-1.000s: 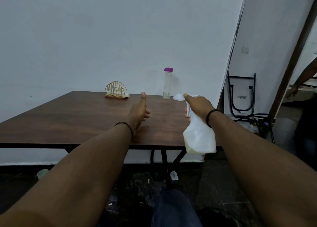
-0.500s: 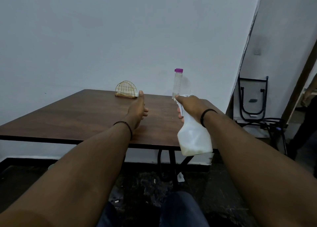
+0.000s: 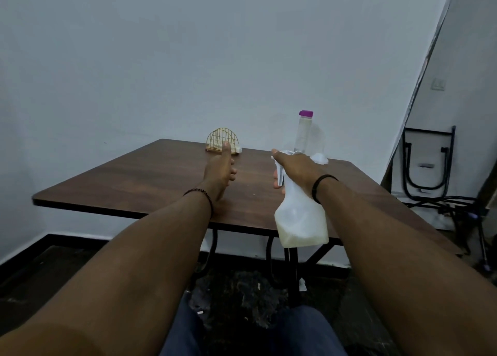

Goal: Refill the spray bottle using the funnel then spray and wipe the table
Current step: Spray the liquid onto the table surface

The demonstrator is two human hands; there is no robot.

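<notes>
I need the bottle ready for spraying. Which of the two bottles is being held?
The white spray bottle, gripped at its neck by the right hand above the table's near edge. The tall clear bottle with the purple cap stands untouched at the back.

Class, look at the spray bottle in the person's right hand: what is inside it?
The spray bottle is translucent white, with a shallow layer of pale yellowish liquid at the bottom and the rest looking empty. The right hand grips and covers its neck, so the inside there is hidden.
</notes>
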